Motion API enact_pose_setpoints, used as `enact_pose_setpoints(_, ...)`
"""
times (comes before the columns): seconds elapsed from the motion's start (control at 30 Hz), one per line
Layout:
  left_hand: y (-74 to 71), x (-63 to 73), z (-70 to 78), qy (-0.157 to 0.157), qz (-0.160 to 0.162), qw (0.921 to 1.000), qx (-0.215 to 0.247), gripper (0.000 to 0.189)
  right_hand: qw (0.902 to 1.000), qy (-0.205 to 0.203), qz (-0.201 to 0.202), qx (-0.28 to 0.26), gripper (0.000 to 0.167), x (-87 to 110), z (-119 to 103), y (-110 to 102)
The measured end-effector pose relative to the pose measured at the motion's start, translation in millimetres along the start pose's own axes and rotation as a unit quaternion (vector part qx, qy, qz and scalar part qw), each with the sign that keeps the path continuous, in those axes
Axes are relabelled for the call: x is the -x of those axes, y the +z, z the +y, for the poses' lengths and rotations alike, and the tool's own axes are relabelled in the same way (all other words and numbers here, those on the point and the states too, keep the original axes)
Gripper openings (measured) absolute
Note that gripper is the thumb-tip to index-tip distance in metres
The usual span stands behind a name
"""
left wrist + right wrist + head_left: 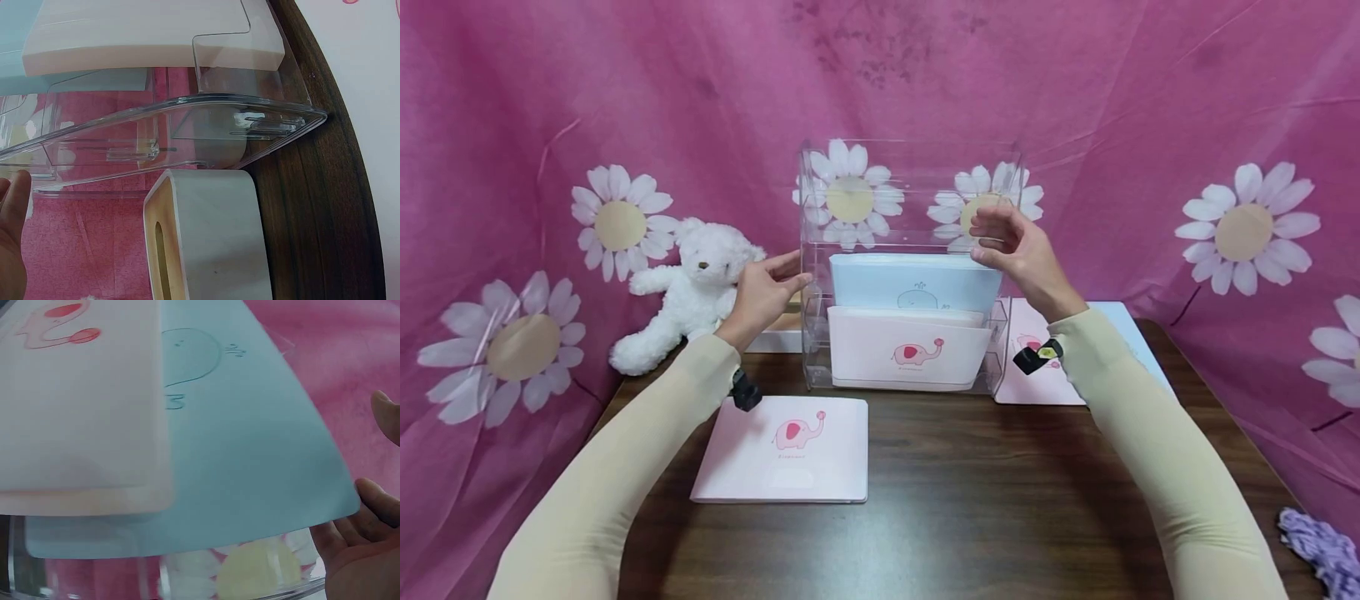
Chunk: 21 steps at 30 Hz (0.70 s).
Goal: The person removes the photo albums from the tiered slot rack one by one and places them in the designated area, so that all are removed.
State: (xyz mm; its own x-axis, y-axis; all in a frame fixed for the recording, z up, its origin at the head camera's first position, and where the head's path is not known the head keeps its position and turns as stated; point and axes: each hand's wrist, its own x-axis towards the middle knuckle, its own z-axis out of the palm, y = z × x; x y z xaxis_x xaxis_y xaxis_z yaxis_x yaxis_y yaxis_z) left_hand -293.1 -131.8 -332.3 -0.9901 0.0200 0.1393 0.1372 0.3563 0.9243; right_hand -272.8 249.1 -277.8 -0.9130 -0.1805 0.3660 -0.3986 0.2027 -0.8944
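A clear plastic desk organizer (910,237) stands upright at the table's far side. In its front slot sits a pink elephant-print booklet (865,354); behind it rises a light-blue whale-print booklet (880,279), with more edges behind. My left hand (763,296) touches the organizer's left side, fingers mostly straight; only part of it shows in the left wrist view. At the blue booklet's upper right corner is my right hand (1018,258), its fingers loosely bent and spread. Fingertips meet or nearly meet that corner in the right wrist view; no grip shows.
Another pink elephant booklet (737,475) lies flat at front left. Pink and blue sheets or booklets (1120,325) lie right of the organizer. A white teddy bear (692,287) and a white box with a wooden top (219,237) stand left. Purple yarn (1318,546) is at the right edge.
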Motion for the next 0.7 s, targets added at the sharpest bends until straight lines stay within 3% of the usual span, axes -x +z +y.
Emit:
enact_pose_setpoints(0.27, -0.2, -0.6, 0.8, 0.002, 0.003, 1.0, 0.004, 0.055, 0.9983, 0.029, -0.037, 0.034, 0.061, 0.3, 14.3, 9.1)
enact_pose_setpoints(0.5, 0.5, -1.6, 1.1, 0.003, 0.006, 1.0, -0.003, 0.055, 0.9933, 0.031, -0.041, 0.103, 0.06, -0.2, 22.1, 17.0)
enact_pose_setpoints(0.7, -0.1, 0.2, 0.6, 0.0, 0.005, 1.0, -0.008, 0.055, 0.9932, 0.031, -0.036, 0.106, 0.057, 0.2, 26.3, 18.9)
